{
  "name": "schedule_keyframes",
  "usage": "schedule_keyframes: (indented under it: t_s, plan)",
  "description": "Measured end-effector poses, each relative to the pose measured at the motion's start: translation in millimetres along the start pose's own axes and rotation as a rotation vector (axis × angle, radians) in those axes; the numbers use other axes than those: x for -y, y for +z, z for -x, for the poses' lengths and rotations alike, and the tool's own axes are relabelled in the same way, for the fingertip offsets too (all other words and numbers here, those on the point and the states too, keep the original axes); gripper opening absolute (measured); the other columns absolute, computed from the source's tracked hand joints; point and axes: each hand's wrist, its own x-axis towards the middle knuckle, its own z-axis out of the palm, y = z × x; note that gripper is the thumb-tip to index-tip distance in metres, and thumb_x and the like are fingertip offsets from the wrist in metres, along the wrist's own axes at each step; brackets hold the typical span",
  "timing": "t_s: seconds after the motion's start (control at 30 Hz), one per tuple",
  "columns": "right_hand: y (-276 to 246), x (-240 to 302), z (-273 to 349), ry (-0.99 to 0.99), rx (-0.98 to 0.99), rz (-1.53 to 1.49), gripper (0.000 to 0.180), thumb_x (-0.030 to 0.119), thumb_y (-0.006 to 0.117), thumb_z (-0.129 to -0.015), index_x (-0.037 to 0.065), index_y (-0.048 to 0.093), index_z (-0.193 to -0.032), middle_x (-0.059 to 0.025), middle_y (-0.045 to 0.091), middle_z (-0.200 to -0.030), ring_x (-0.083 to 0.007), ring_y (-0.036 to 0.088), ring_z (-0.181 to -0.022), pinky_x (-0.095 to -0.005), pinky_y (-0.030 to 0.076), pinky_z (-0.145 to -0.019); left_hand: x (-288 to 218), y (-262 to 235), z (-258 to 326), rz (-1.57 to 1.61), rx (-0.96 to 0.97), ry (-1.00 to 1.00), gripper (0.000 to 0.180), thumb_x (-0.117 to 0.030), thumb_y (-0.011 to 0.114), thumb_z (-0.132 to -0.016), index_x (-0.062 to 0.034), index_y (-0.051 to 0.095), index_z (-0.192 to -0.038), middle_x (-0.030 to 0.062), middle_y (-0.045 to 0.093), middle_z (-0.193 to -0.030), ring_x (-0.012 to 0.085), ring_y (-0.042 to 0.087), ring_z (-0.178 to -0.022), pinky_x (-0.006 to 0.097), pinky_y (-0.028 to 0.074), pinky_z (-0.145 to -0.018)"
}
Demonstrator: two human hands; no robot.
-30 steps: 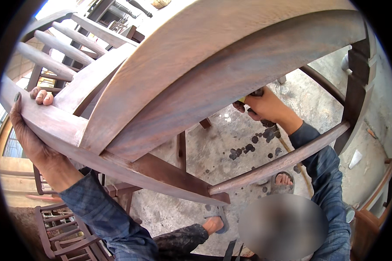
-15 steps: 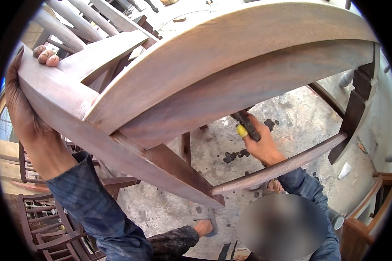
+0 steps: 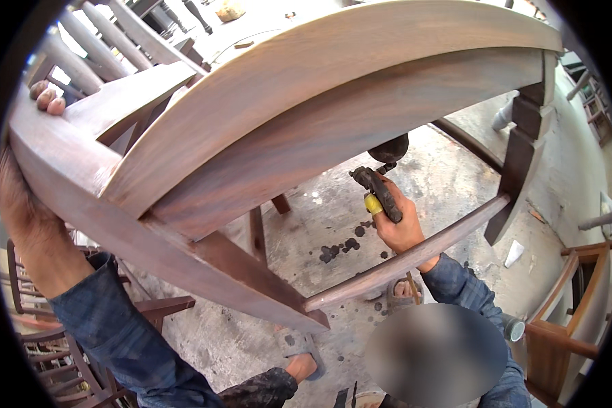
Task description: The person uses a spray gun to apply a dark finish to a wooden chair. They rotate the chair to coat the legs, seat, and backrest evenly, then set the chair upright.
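Observation:
A brown wooden chair (image 3: 333, 88) with a curved front rail and rear spindles is tilted up in front of me. My left hand (image 3: 28, 204) grips its left corner, with fingertips over the top edge and the palm against the outer side. Beneath the curved rail, my right hand (image 3: 402, 221) is closed around the handle of a dark spray gun (image 3: 382, 194). The gun's round black cup (image 3: 390, 148) shows just below the rail's lower edge. A yellow wrap (image 3: 372, 203) is on a finger of this hand. My right forearm passes behind a round stretcher (image 3: 408, 255) between two legs.
Slatted chair parts (image 3: 64, 367) stand at lower left. A wooden cabinet-like frame (image 3: 564, 319) and a small can (image 3: 514, 330) are at lower right. Dark splatters mark the concrete floor (image 3: 306, 197). My sandalled foot (image 3: 298, 364) is below the chair.
The chair has shifted left and slightly toward me in view, my left hand still on it. The spray gun now shows more fully, its cup visible below the rail.

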Motion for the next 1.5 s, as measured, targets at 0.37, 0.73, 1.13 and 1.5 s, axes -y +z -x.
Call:
schedule_keyframes:
  t_s: [0.37, 0.73, 1.13, 1.5]
  plan:
    - [-53.8, -12.4, -24.4, -0.109, -0.244, 0.230, 0.043, 0.008, 0.067, -0.092, -0.001, 0.057, -0.133, -0.0267, 0.070, -0.096, -0.0315, 0.074, -0.086, -0.0337, 0.054, -0.075, 5.2, 1.8, 6.0, 0.090, 0.043, -0.031, 0.051, -0.043, 0.061, -0.101, -0.0045, 0.043, -0.128, 0.0093, 0.055, -0.109, 0.0185, 0.057, -0.109, 0.032, 0.044, -0.114]
    - [-29.6, 3.2, -33.5, 0.055, -0.053, 0.129, 0.044, 0.013, 0.067, -0.094, 0.002, 0.057, -0.135, -0.0142, 0.064, -0.084, -0.0155, 0.056, -0.071, -0.0303, 0.048, -0.066, -2.8, 15.2, 2.9, 0.045, 0.017, -0.030, 0.045, -0.043, 0.061, -0.101, -0.0029, 0.050, -0.120, 0.0116, 0.061, -0.100, 0.0194, 0.065, -0.102, 0.034, 0.053, -0.106]
    - [32.7, 28.0, -39.0, 0.331, 0.347, -0.218, 0.051, 0.024, 0.065, -0.096, -0.003, 0.054, -0.138, -0.0051, 0.063, -0.084, -0.0108, 0.054, -0.073, -0.0284, 0.045, -0.064, -2.5, 10.2, 0.4, 0.030, 0.026, -0.038, 0.050, -0.044, 0.063, -0.100, -0.0008, 0.049, -0.121, 0.0118, 0.061, -0.101, 0.0199, 0.064, -0.102, 0.032, 0.053, -0.104]
    - [-12.6, -2.7, -65.9, 0.114, 0.013, -0.012, 0.051, 0.013, 0.061, -0.093, -0.009, 0.051, -0.138, -0.0229, 0.070, -0.111, -0.0280, 0.069, -0.100, -0.0351, 0.052, -0.087, 5.9, 11.1, 6.9, -0.053, -0.041, 0.040, 0.054, -0.049, 0.063, -0.098, -0.0061, 0.048, -0.128, 0.0082, 0.062, -0.104, 0.0167, 0.063, -0.104, 0.034, 0.050, -0.109]
